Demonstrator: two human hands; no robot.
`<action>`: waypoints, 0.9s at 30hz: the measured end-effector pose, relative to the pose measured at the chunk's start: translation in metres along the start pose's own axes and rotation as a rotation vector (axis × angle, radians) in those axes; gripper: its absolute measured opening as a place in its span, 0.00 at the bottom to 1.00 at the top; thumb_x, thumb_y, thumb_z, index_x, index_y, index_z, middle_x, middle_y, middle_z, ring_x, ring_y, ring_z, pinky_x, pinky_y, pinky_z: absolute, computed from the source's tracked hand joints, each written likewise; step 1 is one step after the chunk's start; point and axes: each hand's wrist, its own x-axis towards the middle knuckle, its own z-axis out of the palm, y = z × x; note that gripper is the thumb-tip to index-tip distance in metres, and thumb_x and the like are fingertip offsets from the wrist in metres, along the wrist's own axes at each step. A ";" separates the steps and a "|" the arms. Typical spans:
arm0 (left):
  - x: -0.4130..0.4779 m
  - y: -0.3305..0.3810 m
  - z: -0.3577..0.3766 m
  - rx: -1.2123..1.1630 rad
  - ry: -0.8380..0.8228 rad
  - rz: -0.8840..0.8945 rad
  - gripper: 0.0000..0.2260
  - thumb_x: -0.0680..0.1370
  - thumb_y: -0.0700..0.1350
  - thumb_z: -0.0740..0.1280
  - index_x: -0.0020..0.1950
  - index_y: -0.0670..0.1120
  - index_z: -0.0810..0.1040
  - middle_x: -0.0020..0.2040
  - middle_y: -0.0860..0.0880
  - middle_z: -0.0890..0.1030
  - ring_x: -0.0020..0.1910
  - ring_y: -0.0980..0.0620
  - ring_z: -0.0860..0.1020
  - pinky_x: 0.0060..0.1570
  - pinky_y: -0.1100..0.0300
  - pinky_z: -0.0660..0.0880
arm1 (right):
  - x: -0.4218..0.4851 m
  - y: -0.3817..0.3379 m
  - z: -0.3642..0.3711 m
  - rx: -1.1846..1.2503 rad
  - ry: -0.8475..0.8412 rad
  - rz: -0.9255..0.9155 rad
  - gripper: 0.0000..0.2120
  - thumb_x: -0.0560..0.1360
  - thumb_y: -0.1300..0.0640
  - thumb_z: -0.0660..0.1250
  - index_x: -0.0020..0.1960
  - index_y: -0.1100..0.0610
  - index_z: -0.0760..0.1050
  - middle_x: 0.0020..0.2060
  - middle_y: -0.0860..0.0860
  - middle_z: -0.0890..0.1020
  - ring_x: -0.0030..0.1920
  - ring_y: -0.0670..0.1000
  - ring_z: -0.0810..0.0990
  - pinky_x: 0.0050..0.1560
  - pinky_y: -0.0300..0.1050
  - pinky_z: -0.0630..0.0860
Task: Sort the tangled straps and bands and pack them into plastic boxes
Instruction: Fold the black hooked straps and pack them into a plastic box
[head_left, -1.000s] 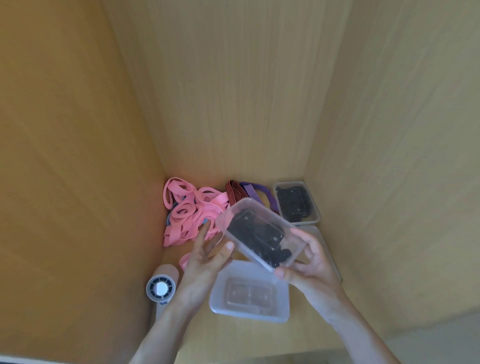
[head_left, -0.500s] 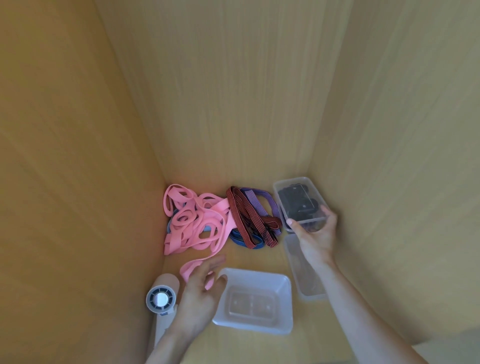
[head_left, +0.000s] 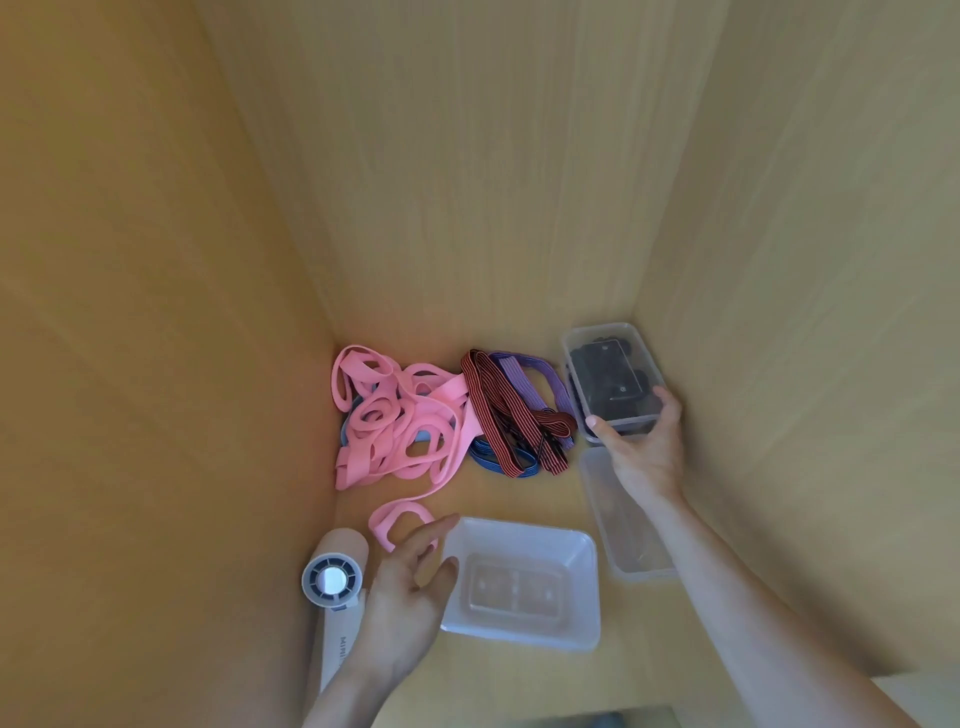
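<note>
A tangle of pink bands (head_left: 400, 426) lies against the left wall, with one loop trailing toward me. Beside it lie red-and-black striped straps (head_left: 498, 410), a purple strap (head_left: 535, 379) and a blue strap (head_left: 498, 462). In the back right corner a clear box (head_left: 613, 379) packed with black straps sits stacked on another box, and my right hand (head_left: 644, 447) grips its near end. My left hand (head_left: 410, 582) hovers with loose fingers at the left rim of an empty clear box (head_left: 524, 582), holding nothing.
A clear lid or shallow box (head_left: 623, 525) lies along the right wall, partly under my right forearm. A small white handheld fan (head_left: 335, 582) lies at the front left. Wooden walls close in on the left, back and right.
My right hand carried the box of black straps from the middle to the back right corner and set it on the other box. My left hand dropped down beside the empty box.
</note>
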 end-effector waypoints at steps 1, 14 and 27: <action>0.000 -0.001 0.001 0.010 0.000 0.008 0.21 0.80 0.36 0.66 0.63 0.60 0.80 0.64 0.65 0.77 0.67 0.61 0.73 0.68 0.60 0.68 | 0.000 0.000 -0.001 -0.012 -0.002 0.001 0.49 0.63 0.43 0.82 0.76 0.47 0.60 0.70 0.48 0.72 0.69 0.49 0.73 0.68 0.48 0.72; -0.007 -0.026 0.006 0.051 0.042 0.114 0.23 0.77 0.29 0.64 0.62 0.55 0.81 0.66 0.66 0.77 0.70 0.64 0.70 0.72 0.60 0.67 | -0.143 0.020 -0.020 -0.289 -0.199 -0.291 0.17 0.77 0.65 0.70 0.64 0.56 0.75 0.62 0.47 0.72 0.64 0.50 0.74 0.68 0.43 0.68; -0.008 -0.050 0.003 0.227 0.093 0.281 0.25 0.74 0.27 0.65 0.60 0.54 0.81 0.67 0.64 0.75 0.68 0.59 0.73 0.58 0.63 0.77 | -0.155 0.028 -0.008 -0.474 -0.410 -0.254 0.31 0.77 0.68 0.62 0.76 0.49 0.64 0.71 0.39 0.67 0.71 0.39 0.64 0.72 0.32 0.59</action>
